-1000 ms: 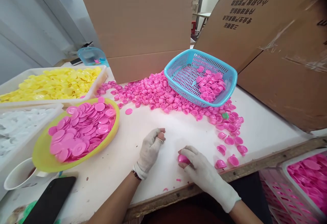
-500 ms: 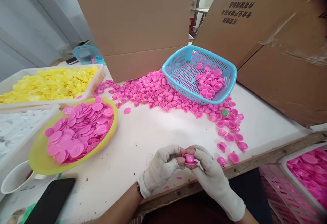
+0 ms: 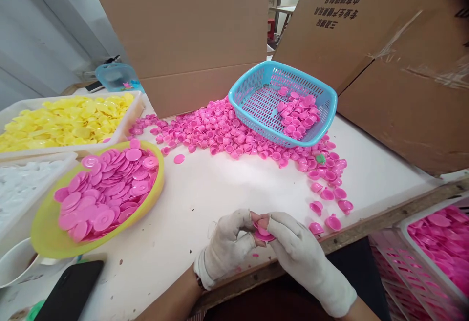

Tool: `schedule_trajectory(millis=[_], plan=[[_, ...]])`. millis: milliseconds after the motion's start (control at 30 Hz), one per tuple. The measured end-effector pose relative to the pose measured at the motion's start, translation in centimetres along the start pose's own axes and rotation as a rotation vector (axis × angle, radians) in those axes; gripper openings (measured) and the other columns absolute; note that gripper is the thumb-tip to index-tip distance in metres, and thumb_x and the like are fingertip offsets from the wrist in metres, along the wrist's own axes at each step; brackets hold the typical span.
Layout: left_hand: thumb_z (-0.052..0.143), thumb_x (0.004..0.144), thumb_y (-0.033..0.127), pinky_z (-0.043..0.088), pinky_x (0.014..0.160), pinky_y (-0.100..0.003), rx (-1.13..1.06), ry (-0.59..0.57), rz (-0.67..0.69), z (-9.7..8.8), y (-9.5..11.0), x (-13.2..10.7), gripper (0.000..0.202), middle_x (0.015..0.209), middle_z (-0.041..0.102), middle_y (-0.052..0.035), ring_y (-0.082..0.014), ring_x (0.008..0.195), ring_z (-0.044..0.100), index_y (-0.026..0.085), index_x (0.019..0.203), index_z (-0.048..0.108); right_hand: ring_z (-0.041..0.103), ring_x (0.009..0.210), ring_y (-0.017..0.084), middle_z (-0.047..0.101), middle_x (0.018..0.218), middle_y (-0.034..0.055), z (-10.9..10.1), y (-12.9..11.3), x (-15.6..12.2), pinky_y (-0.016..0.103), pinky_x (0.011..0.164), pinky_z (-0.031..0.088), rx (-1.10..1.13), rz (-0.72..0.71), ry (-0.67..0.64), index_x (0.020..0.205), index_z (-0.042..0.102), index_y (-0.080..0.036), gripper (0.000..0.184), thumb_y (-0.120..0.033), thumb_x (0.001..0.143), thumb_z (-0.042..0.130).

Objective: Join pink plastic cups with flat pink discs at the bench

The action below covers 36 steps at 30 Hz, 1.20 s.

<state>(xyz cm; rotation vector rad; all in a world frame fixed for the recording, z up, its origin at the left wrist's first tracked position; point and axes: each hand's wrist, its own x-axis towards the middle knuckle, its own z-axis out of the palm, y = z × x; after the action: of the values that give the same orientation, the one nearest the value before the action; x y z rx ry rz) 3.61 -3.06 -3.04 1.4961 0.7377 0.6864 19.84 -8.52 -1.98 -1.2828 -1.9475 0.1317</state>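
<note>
Near the front edge of the table, my left hand (image 3: 229, 244) and my right hand (image 3: 300, 248) meet around a small pink toy cup and saucer (image 3: 264, 235). Both wear pale gloves with bare fingertips. The left fingers pinch the piece from its left side, while the right fingers press over its top and hide most of the cup. Loose pink toy cups (image 3: 234, 133) lie heaped behind, and a few are scattered just to the right of my hands. A yellow bowl (image 3: 40, 230) at the left is full of pink toy saucers (image 3: 110, 184).
A blue basket (image 3: 252, 124) with pink pieces rests on the cup heap. Trays of yellow pieces (image 3: 69, 120) and white pieces (image 3: 25, 179), a phone (image 3: 69, 289) and a white cup (image 3: 16, 267) stand left. Cardboard (image 3: 190, 32) walls the back; a pink crate (image 3: 399, 262) stands right.
My right fingers have moved onto the top of the cup, which now shows less than before. The view has shifted slightly.
</note>
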Motion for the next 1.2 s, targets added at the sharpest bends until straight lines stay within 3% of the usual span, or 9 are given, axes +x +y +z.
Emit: schedule_trajectory(millis=[300, 367, 500, 567, 633, 733, 900, 1067, 1200], plan=[[0.065, 0.074, 0.026, 0.052, 0.077, -0.033, 0.1, 0.01, 0.039, -0.5, -0.6, 0.4, 0.053, 0.105, 0.063, -0.009, -0.0194, 0.087, 0.062, 0.019, 0.123, 0.047, 0.061, 0.075, 0.016, 0.063, 0.085, 0.0033, -1.0, 1.6, 3.3, 0.027, 0.066, 0.054, -0.112, 0.022, -0.295, 0.095, 0.061, -0.02, 0.026, -0.004, 0.082, 0.045], [0.059, 0.079, 0.027, 0.051, 0.079, -0.035, 0.189, 0.05, 0.052, -0.9, -1.1, 0.8, 0.048, 0.109, 0.061, -0.0103, -0.0191, 0.088, 0.062, 0.019, 0.125, 0.046, 0.061, 0.083, 0.017, 0.063, 0.097, 0.0045, -2.8, 2.7, 6.1, 0.03, 0.074, 0.054, -0.205, 0.011, -0.165, 0.108, 0.059, -0.022, 0.032, -0.006, 0.085, 0.044], [0.053, 0.082, 0.025, 0.051, 0.073, -0.034, 0.369, 0.151, 0.019, -1.7, -2.3, 1.7, 0.03, 0.087, 0.063, -0.0049, -0.0171, 0.078, 0.061, 0.019, 0.111, 0.054, 0.052, 0.113, 0.023, 0.044, 0.135, 0.012, -8.3, 4.0, 10.7, 0.041, 0.093, 0.047, -0.314, 0.061, 0.356, 0.138, 0.035, -0.018, 0.053, -0.013, 0.087, 0.046], [0.053, 0.081, 0.025, 0.051, 0.069, -0.032, 0.436, 0.17, 0.021, -1.9, -2.7, 1.9, 0.024, 0.084, 0.063, -0.0035, -0.0166, 0.075, 0.061, 0.019, 0.104, 0.057, 0.056, 0.106, 0.023, 0.05, 0.129, 0.012, -10.1, 4.7, 10.5, 0.04, 0.087, 0.049, -0.311, 0.088, 0.376, 0.133, 0.042, -0.018, 0.047, -0.016, 0.087, 0.048], [0.053, 0.081, 0.024, 0.051, 0.069, -0.031, 0.483, 0.172, 0.04, -1.9, -2.8, 2.1, 0.021, 0.085, 0.064, -0.0036, -0.0165, 0.076, 0.061, 0.019, 0.101, 0.059, 0.061, 0.089, 0.02, 0.063, 0.101, 0.0069, -10.5, 5.7, 8.4, 0.035, 0.076, 0.05, -0.301, 0.15, 0.198, 0.112, 0.057, -0.02, 0.027, -0.018, 0.087, 0.046], [0.053, 0.081, 0.024, 0.051, 0.07, -0.031, 0.522, 0.157, 0.066, -1.7, -2.8, 2.3, 0.017, 0.087, 0.064, -0.0045, -0.0171, 0.077, 0.061, 0.019, 0.096, 0.06, 0.059, 0.068, 0.016, 0.062, 0.076, 0.0021, -9.2, 7.8, 3.1, 0.027, 0.06, 0.044, -0.339, 0.371, -0.194, 0.088, 0.062, -0.02, 0.015, -0.02, 0.085, 0.048], [0.052, 0.081, 0.021, 0.048, 0.074, -0.031, 0.53, 0.132, 0.066, -1.5, -2.5, 2.8, 0.01, 0.086, 0.063, -0.0042, -0.0166, 0.078, 0.059, 0.019, 0.083, 0.061, 0.061, 0.07, 0.019, 0.063, 0.084, 0.0054, -6.5, 10.0, -2.5, 0.028, 0.059, 0.039, -0.566, 0.622, -0.462, 0.084, 0.062, -0.019, 0.014, -0.019, 0.083, 0.048], [0.053, 0.08, 0.027, 0.049, 0.071, -0.031, 0.335, 0.198, -0.084, -0.3, -2.0, 2.3, 0.016, 0.089, 0.064, -0.0059, -0.0168, 0.077, 0.061, 0.017, 0.089, 0.062, 0.063, 0.068, 0.018, 0.063, 0.079, 0.0044, -3.8, 8.3, -1.5, 0.027, 0.056, 0.041, -0.466, 0.439, -0.379, 0.081, 0.06, -0.02, 0.019, -0.018, 0.087, 0.042], [0.049, 0.082, 0.043, 0.045, 0.045, -0.025, -0.171, 0.005, -0.358, 1.1, -1.7, 1.8, 0.04, 0.088, 0.064, -0.0057, -0.0095, 0.047, 0.054, 0.016, 0.111, 0.053, 0.064, 0.063, 0.016, 0.064, 0.074, 0.002, -0.3, 5.6, -0.6, 0.026, 0.055, 0.047, -0.207, 0.181, -0.198, 0.082, 0.058, -0.023, 0.018, -0.019, 0.087, 0.041]])
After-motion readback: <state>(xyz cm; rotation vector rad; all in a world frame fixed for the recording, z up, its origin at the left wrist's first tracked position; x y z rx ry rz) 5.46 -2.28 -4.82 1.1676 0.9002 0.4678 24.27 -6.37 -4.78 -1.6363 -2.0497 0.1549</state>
